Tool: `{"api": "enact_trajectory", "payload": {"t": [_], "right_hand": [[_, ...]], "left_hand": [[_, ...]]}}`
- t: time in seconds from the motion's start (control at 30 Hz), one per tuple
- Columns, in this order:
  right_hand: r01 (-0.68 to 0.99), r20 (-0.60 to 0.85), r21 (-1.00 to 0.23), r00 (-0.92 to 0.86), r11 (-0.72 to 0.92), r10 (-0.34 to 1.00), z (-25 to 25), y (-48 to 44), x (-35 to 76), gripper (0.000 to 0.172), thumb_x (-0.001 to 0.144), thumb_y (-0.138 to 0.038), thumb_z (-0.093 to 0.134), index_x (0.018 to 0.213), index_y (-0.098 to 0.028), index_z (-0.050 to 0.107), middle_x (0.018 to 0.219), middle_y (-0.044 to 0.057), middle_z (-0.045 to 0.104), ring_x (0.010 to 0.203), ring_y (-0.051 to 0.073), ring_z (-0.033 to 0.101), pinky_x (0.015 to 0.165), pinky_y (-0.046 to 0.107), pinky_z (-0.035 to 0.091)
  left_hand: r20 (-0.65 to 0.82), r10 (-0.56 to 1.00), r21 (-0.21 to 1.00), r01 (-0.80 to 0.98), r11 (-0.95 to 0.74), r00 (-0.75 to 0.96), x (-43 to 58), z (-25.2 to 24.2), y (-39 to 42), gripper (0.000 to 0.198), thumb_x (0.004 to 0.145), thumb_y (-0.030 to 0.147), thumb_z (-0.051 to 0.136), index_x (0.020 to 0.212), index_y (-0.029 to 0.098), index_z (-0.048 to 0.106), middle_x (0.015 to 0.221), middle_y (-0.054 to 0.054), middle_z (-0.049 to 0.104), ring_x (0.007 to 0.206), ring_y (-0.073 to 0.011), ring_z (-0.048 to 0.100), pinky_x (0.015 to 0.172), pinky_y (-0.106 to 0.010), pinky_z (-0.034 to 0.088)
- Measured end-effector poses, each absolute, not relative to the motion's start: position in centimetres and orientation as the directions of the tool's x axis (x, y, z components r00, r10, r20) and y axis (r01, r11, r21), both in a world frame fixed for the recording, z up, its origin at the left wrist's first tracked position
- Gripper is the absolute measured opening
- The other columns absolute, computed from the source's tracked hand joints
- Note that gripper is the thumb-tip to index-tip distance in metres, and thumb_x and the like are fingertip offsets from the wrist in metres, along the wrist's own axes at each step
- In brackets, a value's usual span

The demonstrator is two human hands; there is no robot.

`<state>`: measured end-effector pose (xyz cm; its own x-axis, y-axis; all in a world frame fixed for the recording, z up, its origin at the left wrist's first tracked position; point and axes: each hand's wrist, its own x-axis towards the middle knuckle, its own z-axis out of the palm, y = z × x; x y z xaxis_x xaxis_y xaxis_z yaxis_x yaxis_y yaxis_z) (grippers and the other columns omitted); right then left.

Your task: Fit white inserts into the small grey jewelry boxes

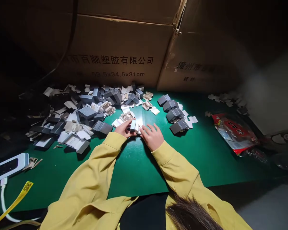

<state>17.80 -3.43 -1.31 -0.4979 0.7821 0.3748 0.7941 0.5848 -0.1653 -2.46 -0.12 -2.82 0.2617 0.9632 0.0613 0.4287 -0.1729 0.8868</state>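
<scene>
We reach both arms forward with elbows bent, meeting mid-tabletop (134, 166). Our left hand (123, 129) curls around a small grey box (133, 125), gripping it. Our right hand (153, 137) lies flat, fingers spread loose, just beside the box at its 4 o'clock.

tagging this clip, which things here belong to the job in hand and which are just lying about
In hand: small grey box between left hand and right hand; heap of boxes and inserts; grey box row.
Lying about: red packet; white device; yellow tag; cardboard cartons.
</scene>
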Motion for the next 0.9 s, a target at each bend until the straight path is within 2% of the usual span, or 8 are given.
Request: {"api": "enact_trajectory", "payload": {"t": [0.17,0.3,0.4,0.5,0.6,0.73,0.8,0.9], "right_hand": [[0.804,0.445,-0.088,-0.496,0.588,0.745,-1.6,-4.8,17.6,0.026,0.093,-0.023,0.047,0.111,-0.02,0.066,0.119,0.007,0.066,0.115,0.028,0.054,0.102,0.051,0.035],[0.828,0.49,-0.033,-0.475,0.56,0.731,-1.3,-5.2,17.3,0.026,0.093,-0.025,0.047,0.108,-0.019,0.067,0.114,0.007,0.069,0.109,0.029,0.054,0.107,0.062,0.021],[0.84,0.515,-0.004,-0.463,0.543,0.721,-1.2,-5.1,17.0,0.025,0.093,-0.026,0.047,0.105,-0.018,0.068,0.109,0.006,0.07,0.099,0.026,0.055,0.109,0.064,0.012],[0.855,0.513,0.031,-0.458,0.517,0.726,-1.3,-5.1,16.4,0.025,0.093,-0.025,0.047,0.103,-0.017,0.069,0.107,0.006,0.07,0.095,0.024,0.054,0.111,0.063,0.008],[0.868,0.481,0.024,-0.444,0.495,0.756,-1.5,-5.2,15.8,0.026,0.093,-0.023,0.046,0.104,-0.015,0.068,0.107,0.009,0.069,0.094,0.024,0.054,0.111,0.063,0.01],[0.848,0.446,-0.111,-0.424,0.519,0.788,-1.6,-4.8,16.0,0.025,0.092,-0.026,0.048,0.101,-0.014,0.069,0.103,0.01,0.069,0.093,0.024,0.054,0.106,0.056,0.028],[0.799,0.456,-0.252,-0.399,0.546,0.796,-1.8,-4.2,16.6,0.024,0.091,-0.029,0.05,0.095,-0.016,0.07,0.099,0.009,0.069,0.092,0.023,0.055,0.098,0.046,0.041],[0.701,0.496,-0.456,-0.312,0.549,0.81,-2.1,-3.1,17.3,0.022,0.088,-0.031,0.054,0.094,-0.018,0.069,0.101,0.01,0.068,0.097,0.022,0.056,0.09,0.038,0.047]], "left_hand": [[0.062,0.959,0.899,0.402,-0.174,0.276,-2.4,-2.8,-0.2,0.077,0.065,0.039,0.074,0.134,0.016,0.047,0.121,-0.013,0.059,0.097,-0.0248,0.061,0.063,-0.028,0.054],[0.049,0.962,0.893,0.419,-0.162,0.269,-2.3,-2.3,-0.3,0.074,0.066,0.043,0.073,0.132,0.021,0.049,0.123,-0.011,0.059,0.094,-0.023,0.063,0.064,-0.027,0.054],[0.053,0.961,0.888,0.428,-0.17,0.271,-2.2,-2.0,-0.4,0.074,0.067,0.046,0.072,0.132,0.018,0.05,0.124,-0.012,0.059,0.093,-0.0239,0.064,0.063,-0.028,0.055],[0.051,0.961,0.891,0.422,-0.166,0.271,-2.2,-2.1,-0.3,0.075,0.066,0.044,0.073,0.132,0.016,0.051,0.123,-0.013,0.059,0.094,-0.0251,0.064,0.063,-0.029,0.055],[0.047,0.962,0.9,0.406,-0.158,0.27,-2.3,-2.5,0.0,0.075,0.064,0.041,0.074,0.131,0.016,0.052,0.123,-0.014,0.059,0.094,-0.0249,0.064,0.062,-0.028,0.054],[0.048,0.967,0.903,0.404,-0.15,0.251,-2.4,-3.2,0.3,0.076,0.061,0.04,0.075,0.13,0.016,0.053,0.121,-0.013,0.061,0.094,-0.024,0.063,0.064,-0.028,0.054],[0.039,0.967,0.909,0.394,-0.139,0.25,-2.4,-3.3,0.3,0.078,0.06,0.041,0.074,0.131,0.015,0.053,0.119,-0.013,0.062,0.094,-0.0248,0.063,0.064,-0.029,0.054],[0.02,0.967,0.921,0.371,-0.117,0.255,-2.5,-3.4,0.3,0.082,0.059,0.042,0.074,0.133,0.012,0.051,0.115,-0.014,0.064,0.093,-0.0261,0.063,0.065,-0.031,0.054]]}}
